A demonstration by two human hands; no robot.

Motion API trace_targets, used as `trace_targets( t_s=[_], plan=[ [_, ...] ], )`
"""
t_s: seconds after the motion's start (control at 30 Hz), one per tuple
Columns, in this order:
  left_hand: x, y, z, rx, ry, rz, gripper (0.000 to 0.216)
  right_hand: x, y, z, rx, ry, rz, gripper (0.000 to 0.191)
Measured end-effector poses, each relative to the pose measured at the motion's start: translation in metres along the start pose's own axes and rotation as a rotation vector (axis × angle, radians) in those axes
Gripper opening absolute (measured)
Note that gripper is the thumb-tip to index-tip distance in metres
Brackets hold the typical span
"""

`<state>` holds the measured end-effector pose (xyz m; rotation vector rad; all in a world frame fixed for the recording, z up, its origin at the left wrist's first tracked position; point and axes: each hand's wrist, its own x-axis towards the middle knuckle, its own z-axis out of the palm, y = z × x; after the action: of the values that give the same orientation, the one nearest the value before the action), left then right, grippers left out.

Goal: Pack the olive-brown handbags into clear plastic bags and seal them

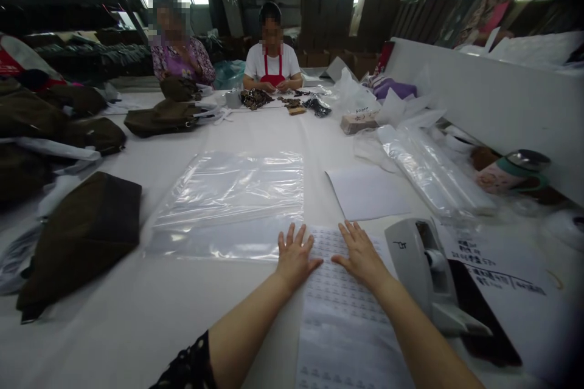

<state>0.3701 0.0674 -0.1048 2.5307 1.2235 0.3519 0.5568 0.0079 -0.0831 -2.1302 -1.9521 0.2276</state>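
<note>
My left hand [294, 255] lies flat, fingers spread, on the top left edge of a printed label sheet [340, 310] on the white table [137, 316]. My right hand [360, 253] rests flat beside it on the same sheet, fingers stretched out. Neither hand holds anything. Just beyond my left hand lies a large clear plastic bag [232, 200]. A blank white sheet [365, 191] sits ahead of my right hand.
A white tape dispenser [424, 267] stands right of the label sheet, beside printed papers [493, 267]. A stack of clear bags [429, 170] and a mug [511, 173] lie at right. Dark brown bags [86, 231] sit at left. Two people work at the far end.
</note>
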Motion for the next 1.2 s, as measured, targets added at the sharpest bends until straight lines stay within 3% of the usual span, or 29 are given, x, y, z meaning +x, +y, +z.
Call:
trace_targets(
  t_s=[0.13,0.2,0.3,0.37,0.43,0.53,0.63,0.7,0.83,0.97,1.07,1.2],
  plan=[
    [-0.005,0.01,-0.008,-0.098,0.02,0.026,0.035,0.011,0.0,-0.004,0.041,-0.064,-0.004,0.074],
    [-0.011,0.016,-0.015,-0.237,0.044,0.01,0.044,0.012,0.001,-0.015,0.134,-0.076,-0.021,0.065],
    [-0.016,0.018,-0.029,-0.518,0.073,-0.22,0.056,0.001,0.006,-0.038,0.327,-0.058,0.006,0.043],
    [-0.015,0.017,-0.035,-0.581,0.005,-0.383,0.048,-0.014,0.012,-0.052,0.427,-0.052,-0.007,0.022],
    [-0.013,0.016,-0.037,-0.545,-0.098,-0.435,0.039,-0.029,0.019,-0.059,0.49,-0.074,-0.072,0.008],
    [-0.01,0.024,-0.03,-0.516,-0.171,-0.462,0.04,-0.049,0.029,-0.058,0.517,-0.11,-0.136,0.014],
    [-0.006,0.038,-0.021,-0.56,-0.223,-0.548,0.046,-0.062,0.035,-0.043,0.482,-0.049,-0.14,0.014],
    [-0.004,0.047,-0.02,-0.616,-0.223,-0.604,0.048,-0.069,0.038,-0.029,0.474,0.055,-0.175,0.012],
    [-0.004,0.053,-0.022,-0.7,-0.096,-0.702,0.062,-0.082,0.042,0.002,0.48,0.371,-0.301,0.014],
    [-0.006,0.049,-0.019,-0.843,-0.093,-0.726,0.051,-0.093,0.041,0.021,0.47,0.449,-0.302,0.021],
    [-0.006,0.044,-0.018,-0.951,-0.118,-0.669,0.028,-0.097,0.04,0.02,0.507,0.465,-0.242,0.02],
    [-0.006,0.04,-0.02,-1.076,-0.109,-0.588,0.018,-0.095,0.035,-0.005,0.525,0.433,-0.27,0.017]
  ],
)
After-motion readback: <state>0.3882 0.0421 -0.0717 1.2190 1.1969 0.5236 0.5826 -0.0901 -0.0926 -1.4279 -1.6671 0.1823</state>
